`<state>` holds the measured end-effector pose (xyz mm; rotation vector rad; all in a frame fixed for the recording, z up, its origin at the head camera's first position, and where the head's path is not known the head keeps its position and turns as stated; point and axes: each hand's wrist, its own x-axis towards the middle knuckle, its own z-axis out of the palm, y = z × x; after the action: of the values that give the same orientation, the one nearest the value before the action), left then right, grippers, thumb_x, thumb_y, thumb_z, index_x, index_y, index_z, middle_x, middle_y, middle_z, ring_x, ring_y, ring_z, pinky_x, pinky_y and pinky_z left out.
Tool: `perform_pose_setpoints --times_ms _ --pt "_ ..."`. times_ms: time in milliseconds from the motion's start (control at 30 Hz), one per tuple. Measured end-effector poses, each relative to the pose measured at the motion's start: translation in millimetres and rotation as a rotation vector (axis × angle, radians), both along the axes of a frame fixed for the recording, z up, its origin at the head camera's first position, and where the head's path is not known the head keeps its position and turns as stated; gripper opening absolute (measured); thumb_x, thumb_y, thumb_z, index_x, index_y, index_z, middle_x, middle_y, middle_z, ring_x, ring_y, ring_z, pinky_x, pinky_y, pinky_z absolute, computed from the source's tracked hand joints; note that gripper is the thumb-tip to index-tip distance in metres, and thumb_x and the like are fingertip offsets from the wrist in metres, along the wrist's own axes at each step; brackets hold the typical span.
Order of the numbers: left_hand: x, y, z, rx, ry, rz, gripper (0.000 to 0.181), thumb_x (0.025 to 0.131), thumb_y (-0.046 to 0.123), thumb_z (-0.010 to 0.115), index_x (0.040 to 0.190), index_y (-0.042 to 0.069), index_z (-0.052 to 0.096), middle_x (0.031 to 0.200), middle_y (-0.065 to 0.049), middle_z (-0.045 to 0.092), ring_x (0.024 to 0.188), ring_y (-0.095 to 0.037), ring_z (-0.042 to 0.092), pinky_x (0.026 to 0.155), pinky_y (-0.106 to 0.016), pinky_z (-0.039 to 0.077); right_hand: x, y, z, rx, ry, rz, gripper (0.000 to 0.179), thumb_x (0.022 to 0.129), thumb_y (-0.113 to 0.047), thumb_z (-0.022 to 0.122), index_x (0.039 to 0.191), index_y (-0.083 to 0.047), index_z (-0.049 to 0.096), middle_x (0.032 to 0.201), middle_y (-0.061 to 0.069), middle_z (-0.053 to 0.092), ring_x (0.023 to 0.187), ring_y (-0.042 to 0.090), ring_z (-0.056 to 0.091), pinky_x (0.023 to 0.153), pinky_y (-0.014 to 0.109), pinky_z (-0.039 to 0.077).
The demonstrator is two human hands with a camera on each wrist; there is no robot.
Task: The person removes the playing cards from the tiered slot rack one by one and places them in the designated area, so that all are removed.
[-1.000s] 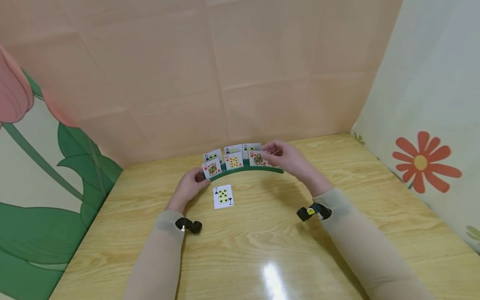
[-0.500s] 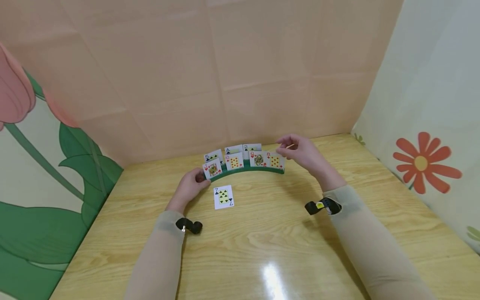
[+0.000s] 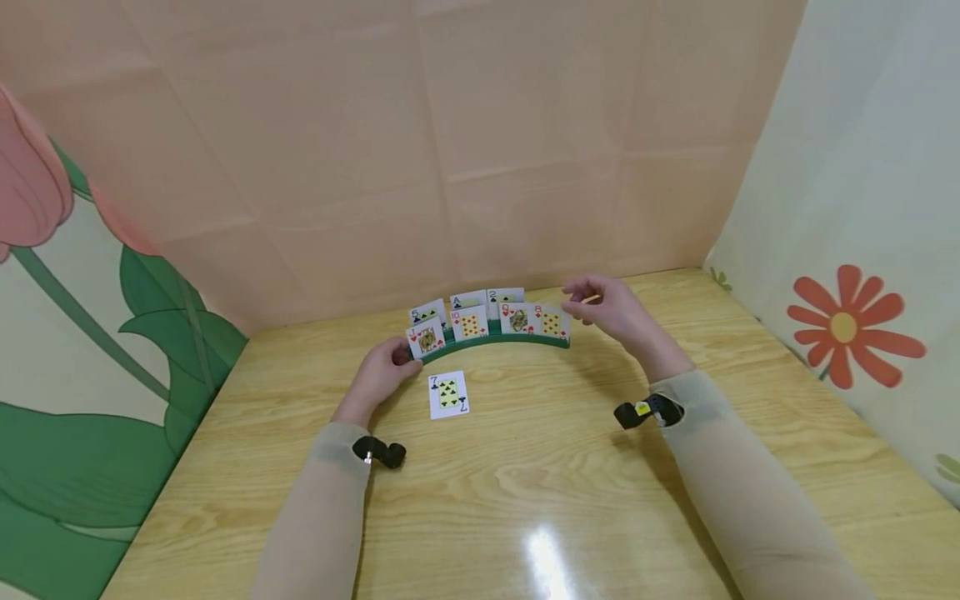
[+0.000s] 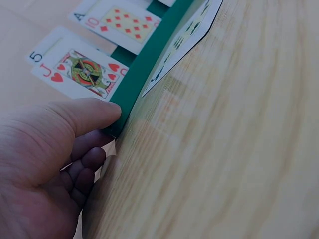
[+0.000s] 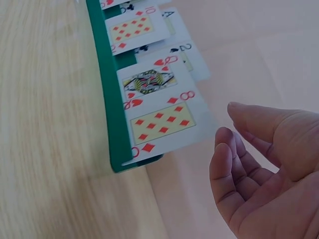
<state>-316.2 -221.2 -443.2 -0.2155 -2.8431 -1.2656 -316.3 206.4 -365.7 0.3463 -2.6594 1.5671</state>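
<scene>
A curved green card holder (image 3: 472,342) stands on the table with playing cards upright in two rows. My left hand (image 3: 381,371) pinches its left end, thumb in front, beside the jack of hearts (image 4: 85,72). Along the front row follow the ten of diamonds (image 3: 469,323), the queen of hearts (image 3: 517,319) and, overlapping her, the eight of diamonds (image 5: 162,124). Behind them show a black five (image 3: 424,312), an ace (image 3: 467,297) and a two (image 3: 507,295), partly hidden. My right hand (image 3: 611,310) hovers just right of the eight, fingers loosely bent, holding nothing.
The seven of clubs (image 3: 448,395) lies face up on the wood-grain table (image 3: 487,483), in front of the holder's left half. A pink wall covering (image 3: 480,167) rises close behind the holder. A flowered panel (image 3: 847,208) borders the right side.
My right hand has left the top of the eight of diamonds and drawn off to the right, uncovering that card, which stays in the holder. My left hand keeps its place.
</scene>
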Motion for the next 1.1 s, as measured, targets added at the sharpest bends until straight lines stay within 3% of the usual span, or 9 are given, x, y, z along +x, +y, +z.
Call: perform_pose_setpoints --times_ms 233,500,700,1100 --pt "-1.1 -0.4 -1.4 0.003 0.002 0.003 0.034 0.105 0.021 0.078 0.133 0.004 0.069 0.120 -0.013 0.070 0.109 -0.029 0.062 0.100 -0.050 0.051 -5.1 3.2 -10.2 -0.014 -0.041 0.010 0.040 0.109 -0.025 0.075 0.140 -0.003 0.066 0.124 0.017 0.064 0.109 0.033 0.064 0.087 0.033 0.056" --pt "-1.8 -0.9 -3.0 0.007 -0.001 -0.003 0.035 0.105 0.021 0.078 0.134 0.005 0.069 0.121 -0.013 0.070 0.112 -0.029 0.063 0.102 -0.050 0.052 -11.5 3.7 -19.7 -0.017 -0.077 0.002 0.042 0.110 -0.025 0.073 0.142 0.000 0.065 0.123 0.017 0.064 0.108 0.028 0.062 0.099 0.051 0.056" --pt "-1.4 -0.9 -2.4 0.011 0.002 -0.008 0.032 0.104 0.021 0.079 0.131 0.005 0.070 0.121 -0.013 0.070 0.111 -0.030 0.063 0.101 -0.050 0.052 -11.4 2.7 -23.1 -0.021 -0.090 0.001 0.037 0.110 -0.022 0.073 0.140 -0.002 0.067 0.122 0.016 0.064 0.106 0.027 0.062 0.099 0.050 0.056" --pt "-0.7 0.1 -0.8 -0.003 0.002 0.000 0.034 0.105 0.021 0.079 0.133 0.004 0.069 0.121 -0.014 0.071 0.112 -0.030 0.064 0.102 -0.051 0.052 -12.1 2.4 -27.7 -0.034 -0.105 -0.011 0.029 0.112 -0.020 0.069 0.134 -0.002 0.069 0.123 0.017 0.064 0.110 0.037 0.063 0.103 0.057 0.053"
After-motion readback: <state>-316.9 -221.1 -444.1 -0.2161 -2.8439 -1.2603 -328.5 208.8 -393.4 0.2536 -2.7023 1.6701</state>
